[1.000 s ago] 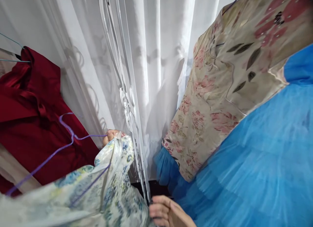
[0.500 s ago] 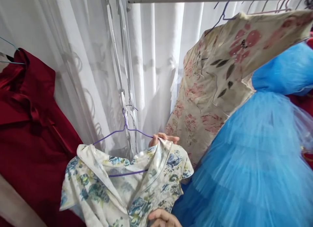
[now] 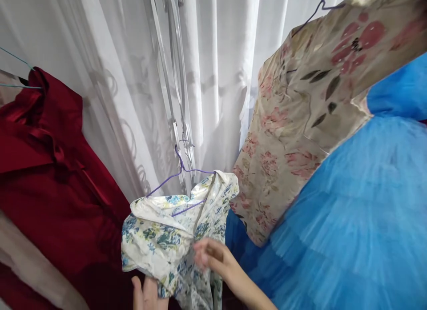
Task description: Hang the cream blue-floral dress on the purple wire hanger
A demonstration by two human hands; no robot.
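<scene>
A short-sleeved dress [image 3: 150, 239], white with blue and green flowers and a crossed V-neck, hangs tilted on a thin purple wire hanger [image 3: 163, 183]. The hanger's hook is at the metal rack post. My left hand [image 3: 148, 294] is at the bottom edge, by the lower left side of the dress, fingers stretched upward and apart. In front of the dress, below the neckline, my right hand [image 3: 215, 259] has curled fingers; its fingertips are smeared, so whether they pinch cloth cannot be told.
At left hangs a dark red dress [image 3: 66, 203]. A beige dress with pink flowers [image 3: 283, 132] and a blue layered tulle dress [image 3: 340, 221] hang at right. Behind are a metal rack post [image 3: 182, 78] and white curtains [image 3: 220, 70].
My left hand has left the dress's right shoulder and come down to its lower left side. My right hand has risen toward the neckline. The view has shifted, and the dress appears turned.
</scene>
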